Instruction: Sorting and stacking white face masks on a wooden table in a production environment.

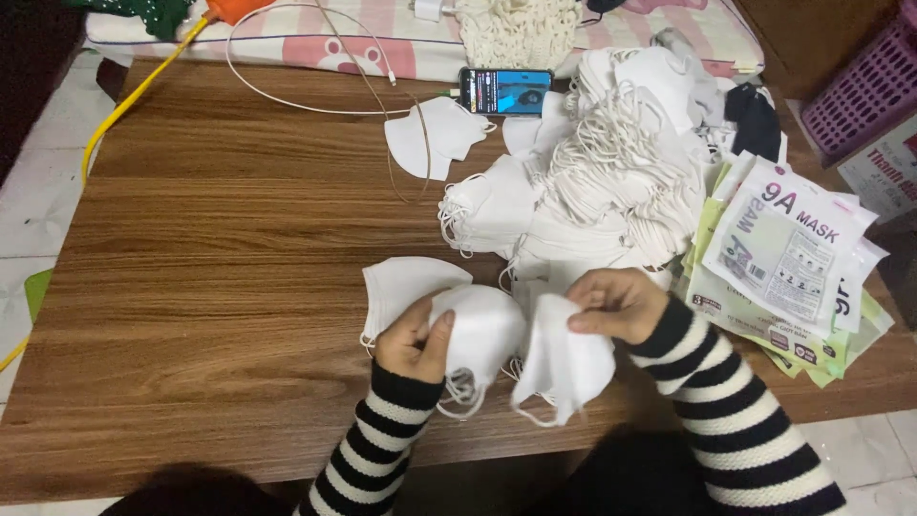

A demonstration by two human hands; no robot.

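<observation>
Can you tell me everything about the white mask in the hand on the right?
The mask is white, soft-looking cloth or paper, folded flat and hanging down from the right hand, which pinches its top edge. A thin white ear loop dangles at its bottom. It hangs over the near edge of the wooden table, beside a second white mask held by the left hand. Whether the two masks touch is unclear.

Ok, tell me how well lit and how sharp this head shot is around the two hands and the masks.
Head view: even, soft indoor light with no hard glare on the wooden table; the left hand and its white mask are reasonably sharp; the right hand and its folded mask are slightly soft; the mask pile washes out to near-white, losing detail; the bottom edge falls into dark shadow.
</observation>
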